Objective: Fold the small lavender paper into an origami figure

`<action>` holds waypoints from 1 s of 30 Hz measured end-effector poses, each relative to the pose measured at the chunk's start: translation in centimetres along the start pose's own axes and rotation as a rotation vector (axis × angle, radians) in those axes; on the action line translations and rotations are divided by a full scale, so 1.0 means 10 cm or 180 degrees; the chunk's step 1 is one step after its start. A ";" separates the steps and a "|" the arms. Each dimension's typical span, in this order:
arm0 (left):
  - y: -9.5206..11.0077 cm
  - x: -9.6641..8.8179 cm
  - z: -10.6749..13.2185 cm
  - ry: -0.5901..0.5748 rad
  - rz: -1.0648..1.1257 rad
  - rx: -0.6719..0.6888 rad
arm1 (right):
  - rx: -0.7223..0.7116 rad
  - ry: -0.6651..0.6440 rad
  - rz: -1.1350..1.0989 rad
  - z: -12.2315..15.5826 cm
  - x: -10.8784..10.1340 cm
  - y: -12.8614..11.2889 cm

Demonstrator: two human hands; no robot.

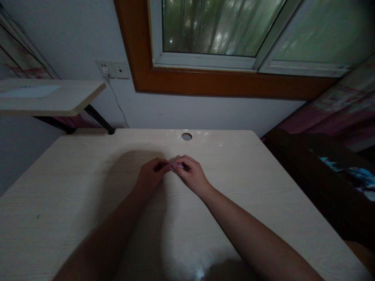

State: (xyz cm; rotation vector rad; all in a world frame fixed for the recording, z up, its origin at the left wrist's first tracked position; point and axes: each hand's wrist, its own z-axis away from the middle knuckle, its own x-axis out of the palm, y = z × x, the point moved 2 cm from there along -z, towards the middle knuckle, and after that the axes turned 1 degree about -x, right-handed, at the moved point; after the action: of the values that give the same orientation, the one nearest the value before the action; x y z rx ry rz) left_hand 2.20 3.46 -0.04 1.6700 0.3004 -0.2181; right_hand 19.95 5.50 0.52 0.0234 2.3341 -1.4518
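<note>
A small, thin, pale purple strip [177, 166] is pinched between my two hands above the wooden desk. It looks like a narrow band or folded strip; its exact kind is too small to tell. My left hand [150, 171] comes in from the left, its thumb and forefinger closed on the strip's left end. From the other side, my right hand [191, 171] grips the strip with thumb and fingers pressed together. The fingertips of both hands nearly meet. Fingers cover much of the strip.
The pale wooden desk [234, 187] has a round cable hole [186, 136] near its back edge. A raised shelf [49, 95] with a sheet of paper [29, 91] stands at the left. Behind are a wall socket [113, 70] with a cord and a window [211, 27].
</note>
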 end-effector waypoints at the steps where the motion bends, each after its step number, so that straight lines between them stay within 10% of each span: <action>1: 0.00 0.00 0.00 -0.0042 0.0000 -0.0035 | -0.0042 -0.0006 0.0023 0.00 0.00 0.00; 30: -0.02 -0.03 -0.03 0.0032 0.0582 -0.0267 | 0.0321 0.0197 -0.0267 0.02 -0.02 0.09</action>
State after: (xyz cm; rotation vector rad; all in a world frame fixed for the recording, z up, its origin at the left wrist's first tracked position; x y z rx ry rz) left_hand 1.86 3.77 -0.06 1.6052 0.1609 -0.0595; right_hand 20.40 5.78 -0.26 -0.0021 2.3341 -1.6306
